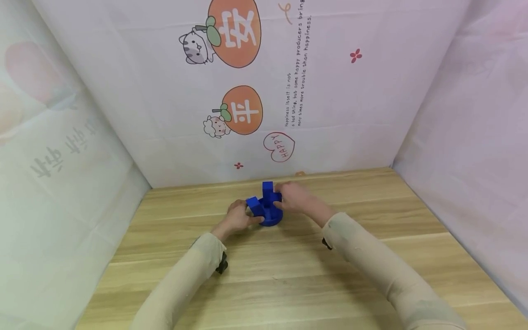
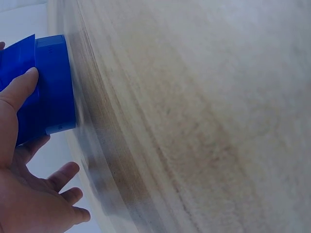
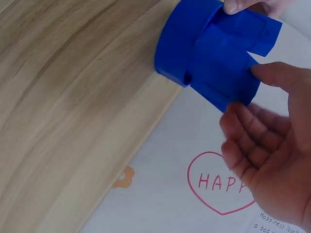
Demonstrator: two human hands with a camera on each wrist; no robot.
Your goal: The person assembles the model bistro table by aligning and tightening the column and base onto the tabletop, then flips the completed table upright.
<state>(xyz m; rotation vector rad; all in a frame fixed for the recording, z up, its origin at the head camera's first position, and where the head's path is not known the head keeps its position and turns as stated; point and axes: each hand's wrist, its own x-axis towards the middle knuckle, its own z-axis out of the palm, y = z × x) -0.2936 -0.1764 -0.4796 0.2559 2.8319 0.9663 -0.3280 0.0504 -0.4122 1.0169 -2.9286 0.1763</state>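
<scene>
A round blue plastic base (image 1: 271,221) sits on the table, with several blocky blue pieces standing up from it. One piece (image 1: 267,189) is upright, and another (image 1: 254,205) leans left toward my left hand (image 1: 237,216). That hand pinches the leaning piece; in the left wrist view its thumb (image 2: 23,87) lies on the blue face and the other fingers are spread. On the far right side, my right hand (image 1: 294,198) pinches another blue piece (image 3: 226,73) between thumb and index finger. Whether the pieces are joined to the base is unclear.
The wood-grain table (image 1: 272,275) ends at a white printed cloth wall (image 1: 330,114) just behind the blue object. Cloth walls also rise at the left (image 1: 62,160) and right (image 1: 474,137).
</scene>
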